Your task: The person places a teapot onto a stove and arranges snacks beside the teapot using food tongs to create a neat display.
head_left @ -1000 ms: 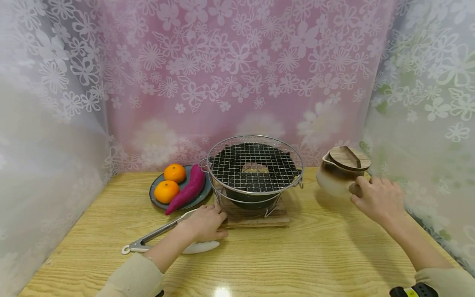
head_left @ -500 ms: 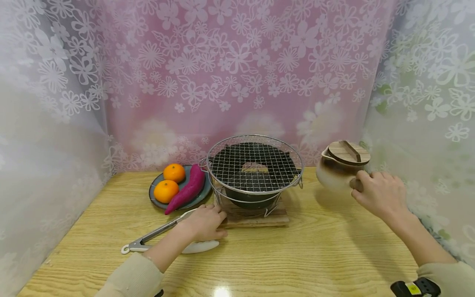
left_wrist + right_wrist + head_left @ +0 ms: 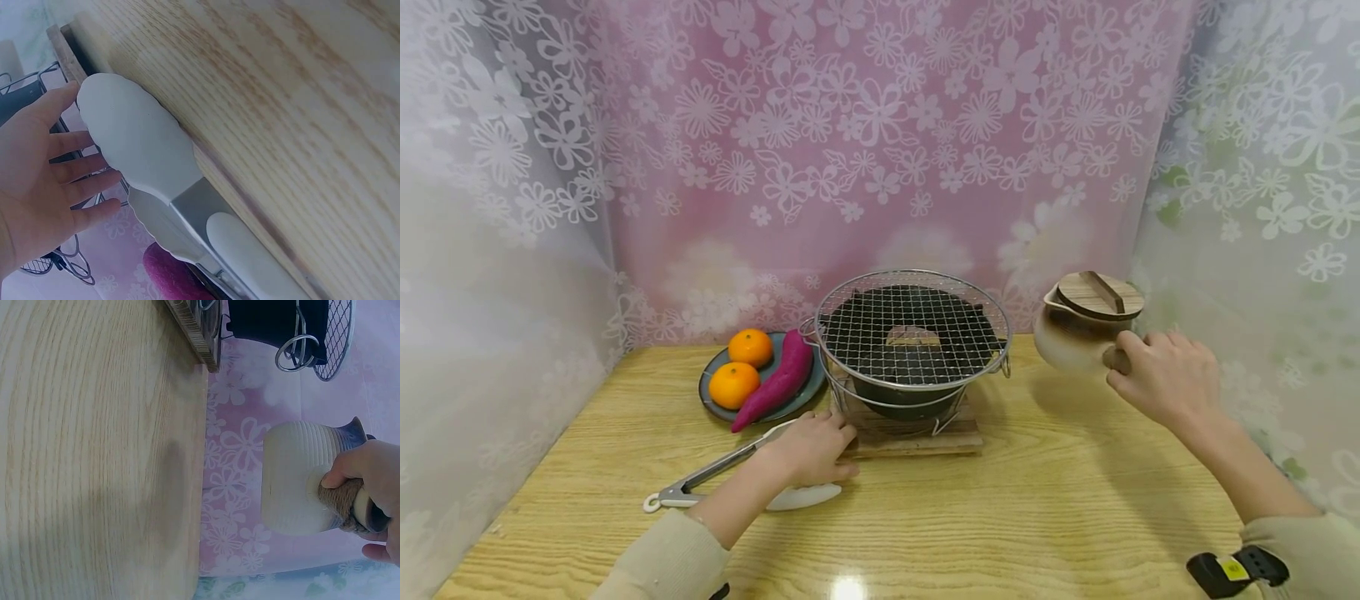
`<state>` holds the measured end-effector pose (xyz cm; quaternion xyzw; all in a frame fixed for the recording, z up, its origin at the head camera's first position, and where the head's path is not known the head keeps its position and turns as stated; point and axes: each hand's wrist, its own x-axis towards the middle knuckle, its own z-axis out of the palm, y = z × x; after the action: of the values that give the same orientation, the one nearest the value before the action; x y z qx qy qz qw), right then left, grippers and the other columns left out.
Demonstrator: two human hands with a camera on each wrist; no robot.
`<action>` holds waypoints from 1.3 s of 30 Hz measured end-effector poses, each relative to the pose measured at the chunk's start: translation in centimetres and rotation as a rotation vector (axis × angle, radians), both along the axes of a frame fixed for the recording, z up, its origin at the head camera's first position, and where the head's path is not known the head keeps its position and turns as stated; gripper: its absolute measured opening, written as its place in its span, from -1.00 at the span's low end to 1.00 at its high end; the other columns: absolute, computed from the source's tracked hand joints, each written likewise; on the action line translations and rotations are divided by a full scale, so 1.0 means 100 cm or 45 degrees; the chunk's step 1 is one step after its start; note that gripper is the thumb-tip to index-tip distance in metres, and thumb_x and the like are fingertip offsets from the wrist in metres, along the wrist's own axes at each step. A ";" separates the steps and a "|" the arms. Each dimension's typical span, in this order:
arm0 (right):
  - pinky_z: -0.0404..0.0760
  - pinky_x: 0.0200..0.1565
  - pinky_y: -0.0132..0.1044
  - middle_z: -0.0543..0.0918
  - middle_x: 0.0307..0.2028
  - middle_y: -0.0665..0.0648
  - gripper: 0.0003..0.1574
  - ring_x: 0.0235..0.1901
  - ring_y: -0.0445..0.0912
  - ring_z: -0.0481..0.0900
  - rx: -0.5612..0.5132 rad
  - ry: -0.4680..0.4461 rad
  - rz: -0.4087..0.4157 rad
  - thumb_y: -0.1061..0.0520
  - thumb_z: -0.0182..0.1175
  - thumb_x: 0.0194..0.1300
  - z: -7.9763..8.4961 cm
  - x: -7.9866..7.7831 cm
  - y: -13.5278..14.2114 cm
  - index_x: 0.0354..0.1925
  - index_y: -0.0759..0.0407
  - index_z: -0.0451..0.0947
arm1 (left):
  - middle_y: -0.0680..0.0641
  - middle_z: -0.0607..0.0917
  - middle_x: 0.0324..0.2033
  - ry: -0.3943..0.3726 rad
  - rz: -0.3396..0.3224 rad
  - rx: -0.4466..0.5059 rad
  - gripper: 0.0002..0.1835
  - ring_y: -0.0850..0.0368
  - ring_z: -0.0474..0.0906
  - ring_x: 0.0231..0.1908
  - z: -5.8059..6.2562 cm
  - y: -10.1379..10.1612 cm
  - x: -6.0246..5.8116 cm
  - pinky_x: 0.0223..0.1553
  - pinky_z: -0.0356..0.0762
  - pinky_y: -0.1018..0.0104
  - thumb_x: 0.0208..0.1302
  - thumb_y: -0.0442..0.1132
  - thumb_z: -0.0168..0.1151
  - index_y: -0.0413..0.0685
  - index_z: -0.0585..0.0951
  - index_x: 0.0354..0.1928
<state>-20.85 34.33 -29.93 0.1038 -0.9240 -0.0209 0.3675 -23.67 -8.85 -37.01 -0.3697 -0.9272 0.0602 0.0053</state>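
At the right, my right hand (image 3: 1176, 375) grips the twine-wrapped handle (image 3: 339, 497) of a cream and brown ceramic teapot (image 3: 1067, 337) with a wooden lid (image 3: 1097, 293). In the right wrist view, the teapot hangs clear of the table, its shadow falling on the wood below. My left hand (image 3: 808, 450) has loosely extended fingers and hovers by the white-tipped tongs (image 3: 134, 131), holding nothing. Whether its fingers touch the tongs cannot be told. Between the hands stands a round tabletop grill (image 3: 910, 404) topped by a wire mesh (image 3: 913, 333).
A wooden board (image 3: 917, 450) lies beneath the grill. Left of it, a dark blue plate (image 3: 706, 396) bears two oranges (image 3: 733, 385) and a purple sweet potato (image 3: 784, 383). Floral curtains (image 3: 880, 150) enclose the back and sides of the wooden table (image 3: 1000, 517).
My right hand has raised the teapot, which has also shifted slightly left. My left hand, the tongs and the grill stay where they were.
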 end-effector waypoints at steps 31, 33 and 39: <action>0.18 -0.75 -0.12 0.31 -0.69 0.08 -0.82 -0.68 0.07 0.30 -0.014 -0.024 0.016 0.10 0.21 -0.12 0.031 0.000 -0.022 -0.50 0.09 0.41 | -0.09 0.54 -0.16 0.010 -0.014 -0.003 -0.50 -0.03 0.47 -0.07 0.004 0.001 0.003 -0.02 0.40 0.07 0.16 0.15 0.19 -0.10 0.55 -0.06; 0.17 -0.77 -0.13 0.31 -0.71 0.07 -0.81 -0.69 0.07 0.29 -0.004 0.012 0.030 0.09 0.22 -0.15 0.033 -0.001 -0.023 -0.51 0.09 0.42 | -0.09 0.54 -0.16 0.009 -0.009 -0.006 -0.50 -0.03 0.47 -0.06 0.004 0.001 0.004 -0.01 0.40 0.07 0.16 0.16 0.18 -0.10 0.55 -0.05; 0.18 -0.77 -0.11 0.32 -0.70 0.08 -0.80 -0.68 0.09 0.32 -0.003 0.026 0.030 0.09 0.24 -0.18 0.038 -0.001 -0.026 -0.51 0.09 0.42 | -0.08 0.54 -0.14 -0.010 0.005 -0.017 -0.49 -0.02 0.46 -0.04 0.004 0.001 0.003 0.00 0.39 0.07 0.17 0.17 0.17 -0.08 0.54 -0.03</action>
<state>-20.91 31.72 -26.16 0.1142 -0.9189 -0.0166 0.3772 -23.37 -8.74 -36.61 -0.3682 -0.9275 0.0649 -0.0008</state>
